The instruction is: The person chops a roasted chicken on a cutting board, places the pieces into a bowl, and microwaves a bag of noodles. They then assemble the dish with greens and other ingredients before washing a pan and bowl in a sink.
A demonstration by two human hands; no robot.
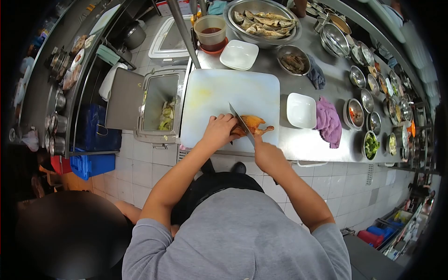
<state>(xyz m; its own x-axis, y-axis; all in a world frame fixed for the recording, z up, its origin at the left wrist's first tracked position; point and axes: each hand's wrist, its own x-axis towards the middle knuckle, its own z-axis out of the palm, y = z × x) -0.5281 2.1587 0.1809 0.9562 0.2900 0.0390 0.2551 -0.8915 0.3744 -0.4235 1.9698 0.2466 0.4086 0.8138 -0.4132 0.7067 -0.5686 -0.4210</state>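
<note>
A piece of roast poultry [253,123], golden brown with a leg end pointing right, lies near the front of the white cutting board [224,88]. My right hand [269,157] is closed round the handle of a knife [241,121]. Its long blade slants up and left across the meat, close by the fingers of my left hand. With fingers bent, my left hand [220,131] holds down the left part of the poultry; that part is mostly covered by the hand and blade.
White dishes [239,54] [301,110] stand behind and right of the board. A bowl of fish [265,23], a tub of brown liquid [210,33] and a purple cloth [329,122] are around it. An open bin [161,105] adjoins the left edge. Another person [74,233] is at lower left.
</note>
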